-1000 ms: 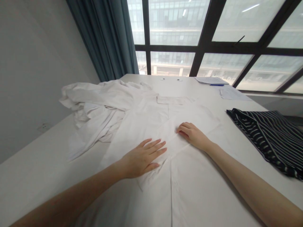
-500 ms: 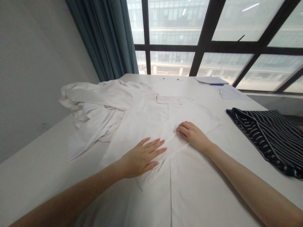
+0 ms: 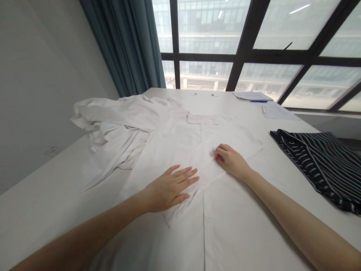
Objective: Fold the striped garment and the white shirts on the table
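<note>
A white shirt (image 3: 180,143) lies spread on the white table (image 3: 42,195), its far left part bunched in a heap (image 3: 107,124). My left hand (image 3: 169,188) lies flat on the shirt with its fingers stretched out, pressing a folded flap. My right hand (image 3: 231,160) rests on the cloth a little farther right, fingers curled and pinched on the edge of the fold.
A black striped garment (image 3: 321,162) lies at the right of the table. Papers (image 3: 270,107) and a blue pen (image 3: 258,101) sit at the far right edge by the window. A grey wall and a dark curtain (image 3: 124,45) stand on the left.
My right hand has slid slightly to the right along the fold, its fingers curling tighter on the cloth. My left hand has stayed put.
</note>
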`<state>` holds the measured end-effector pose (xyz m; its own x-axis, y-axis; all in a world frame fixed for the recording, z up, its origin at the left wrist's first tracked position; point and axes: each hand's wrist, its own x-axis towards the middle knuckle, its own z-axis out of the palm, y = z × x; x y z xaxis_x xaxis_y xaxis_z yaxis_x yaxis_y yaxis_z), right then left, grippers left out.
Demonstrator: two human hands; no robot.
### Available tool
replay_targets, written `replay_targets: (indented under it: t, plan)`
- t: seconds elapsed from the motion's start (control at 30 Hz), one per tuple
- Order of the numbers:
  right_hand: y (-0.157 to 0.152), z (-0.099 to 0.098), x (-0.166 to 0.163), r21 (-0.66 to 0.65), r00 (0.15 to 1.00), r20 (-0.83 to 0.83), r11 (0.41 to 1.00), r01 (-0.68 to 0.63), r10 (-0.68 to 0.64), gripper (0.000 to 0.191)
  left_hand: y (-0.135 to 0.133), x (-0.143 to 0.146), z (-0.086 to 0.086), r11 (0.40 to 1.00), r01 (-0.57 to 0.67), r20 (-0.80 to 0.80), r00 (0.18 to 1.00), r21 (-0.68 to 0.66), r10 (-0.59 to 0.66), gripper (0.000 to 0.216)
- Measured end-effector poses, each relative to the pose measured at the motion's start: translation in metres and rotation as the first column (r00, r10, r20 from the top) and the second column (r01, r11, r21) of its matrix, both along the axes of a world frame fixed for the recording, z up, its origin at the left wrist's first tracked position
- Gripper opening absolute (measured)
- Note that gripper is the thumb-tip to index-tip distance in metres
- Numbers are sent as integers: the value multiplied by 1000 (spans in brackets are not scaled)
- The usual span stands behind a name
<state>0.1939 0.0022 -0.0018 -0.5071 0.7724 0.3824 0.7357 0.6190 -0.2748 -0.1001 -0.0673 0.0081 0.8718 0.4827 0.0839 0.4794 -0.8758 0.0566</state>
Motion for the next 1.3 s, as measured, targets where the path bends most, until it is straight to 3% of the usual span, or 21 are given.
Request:
replay_targets:
  t: [0.17,0.3,0.37,0.63,0.9,1.03,1.13,1.3]
  plan:
    - [1,-1,4,41,995,-62,996,83,-80,22,0,0,-1,1000,-1,33,999,2,1,50]
    - [-2,1,1,52,990,-33,989,-136,138,28,0,1,-1,1000,4,41,999,14,-4,50]
    - [-2,2,-1,24,984,9,984,-179,179,23,0,1,-1,1000,3,29,1000,17,-4,50]
    - [0,3,-4,-24,994,-11,994,-104,104,19,0,1,-1,1000,-3,32,999,8,3,50]
    - [1,1,6,91,995,51,993,76,-81,21,0,0,-1,1000,1,42,999,11,-1,50]
    - [-8,4,-6,129,999,-36,991,-25,29,23,0,0,-1,1000,1,22,1000,7,-1,51]
    - [-13,5,-18,72,991,-4,989,-132,133,16,0,0,-2,1000,-1,7,1000,7,1,51]
    - [-13,4,-23,-24,992,29,992,-123,124,12,0,0,-1,1000,-2,4,1000,1,2,51]
